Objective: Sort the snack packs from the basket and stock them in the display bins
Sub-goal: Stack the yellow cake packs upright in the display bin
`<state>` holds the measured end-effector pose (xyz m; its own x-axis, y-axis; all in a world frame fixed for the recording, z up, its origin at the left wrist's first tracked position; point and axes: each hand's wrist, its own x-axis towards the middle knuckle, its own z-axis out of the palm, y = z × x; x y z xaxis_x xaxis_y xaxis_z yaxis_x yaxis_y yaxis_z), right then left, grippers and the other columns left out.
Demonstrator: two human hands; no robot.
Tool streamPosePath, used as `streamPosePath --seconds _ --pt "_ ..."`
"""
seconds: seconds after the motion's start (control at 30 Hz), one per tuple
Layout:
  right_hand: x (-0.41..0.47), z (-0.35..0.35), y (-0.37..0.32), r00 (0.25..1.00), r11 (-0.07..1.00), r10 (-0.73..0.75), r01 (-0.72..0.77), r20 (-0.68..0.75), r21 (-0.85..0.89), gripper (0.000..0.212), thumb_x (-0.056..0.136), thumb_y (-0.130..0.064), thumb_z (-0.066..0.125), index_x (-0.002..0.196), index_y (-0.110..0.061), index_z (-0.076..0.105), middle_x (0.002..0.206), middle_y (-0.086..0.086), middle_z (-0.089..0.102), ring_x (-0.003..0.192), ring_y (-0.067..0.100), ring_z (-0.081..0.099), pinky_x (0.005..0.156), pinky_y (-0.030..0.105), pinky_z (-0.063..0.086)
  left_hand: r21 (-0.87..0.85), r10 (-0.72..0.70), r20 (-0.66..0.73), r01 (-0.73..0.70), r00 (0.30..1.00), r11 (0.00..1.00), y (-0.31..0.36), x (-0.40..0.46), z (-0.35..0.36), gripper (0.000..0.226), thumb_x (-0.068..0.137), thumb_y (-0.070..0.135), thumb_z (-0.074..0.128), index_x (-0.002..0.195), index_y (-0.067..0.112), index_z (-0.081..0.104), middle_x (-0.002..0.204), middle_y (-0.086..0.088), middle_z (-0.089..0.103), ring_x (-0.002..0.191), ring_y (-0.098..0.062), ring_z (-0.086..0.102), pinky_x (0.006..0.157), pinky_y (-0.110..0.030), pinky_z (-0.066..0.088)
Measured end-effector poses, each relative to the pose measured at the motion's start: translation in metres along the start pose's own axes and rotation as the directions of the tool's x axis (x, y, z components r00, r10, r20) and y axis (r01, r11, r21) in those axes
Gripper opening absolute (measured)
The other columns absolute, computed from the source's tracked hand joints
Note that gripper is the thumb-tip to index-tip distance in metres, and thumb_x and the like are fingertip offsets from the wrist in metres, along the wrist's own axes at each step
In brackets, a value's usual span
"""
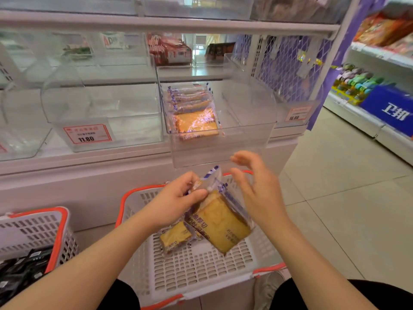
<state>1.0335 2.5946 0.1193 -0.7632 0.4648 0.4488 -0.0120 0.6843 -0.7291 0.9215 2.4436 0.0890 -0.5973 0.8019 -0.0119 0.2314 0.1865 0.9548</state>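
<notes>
My left hand (176, 198) pinches the top seal of a toast pack (220, 222), lifted over the white basket (201, 265); my right hand (257, 189) hovers beside it, fingers spread, holding nothing. One smaller pack (175, 238) remains in the basket — several already fill the clear display bin (223, 151) above, so I judge this sort nearly done.
</notes>
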Motion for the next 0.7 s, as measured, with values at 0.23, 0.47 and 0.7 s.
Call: streamPosePath --seconds 0.23,0.47,0.7 --pt "-0.025 -0.011 0.026 0.882 0.787 0.469 -0.438 0.039 0.435 0.020 0.093 -0.024 0.051 0.087 -0.024 0.070 0.086 -0.007 0.070 0.080 0.007 0.064 0.068 0.015 0.049 -0.356 -0.082 -0.259 -0.016 0.962 0.934 0.018 0.006 -0.006 0.009 0.094 0.021 0.048 0.093 0.012 0.050 0.072 0.000 0.067 0.066 -0.016 0.058 0.059 -0.030 0.043" --pt "0.000 -0.015 0.002 0.892 0.700 0.434 -0.421 0.125 0.578 0.033 0.089 -0.010 0.058 0.060 -0.025 0.064 0.060 -0.009 0.065 0.055 0.001 0.061 0.051 0.014 0.048 -0.558 -0.160 -0.335 -0.059 0.928 0.828 0.026 0.005 -0.013 0.015 0.092 0.030 0.048 0.092 0.017 0.054 0.076 0.001 0.066 0.067 -0.017 0.058 0.060 -0.033 0.043" --pt "0.023 -0.018 -0.013 0.873 0.582 0.465 -0.427 0.148 0.692 0.017 0.094 -0.014 0.049 0.076 -0.016 0.048 0.063 0.005 0.061 0.047 0.013 0.052 0.039 0.020 0.038 -0.567 -0.049 -0.307 -0.141 0.950 0.811 0.025 0.002 -0.019 0.053 0.055 0.030 0.076 0.106 0.022 0.062 0.087 0.001 0.074 0.075 -0.011 0.070 0.060 -0.020 0.053"
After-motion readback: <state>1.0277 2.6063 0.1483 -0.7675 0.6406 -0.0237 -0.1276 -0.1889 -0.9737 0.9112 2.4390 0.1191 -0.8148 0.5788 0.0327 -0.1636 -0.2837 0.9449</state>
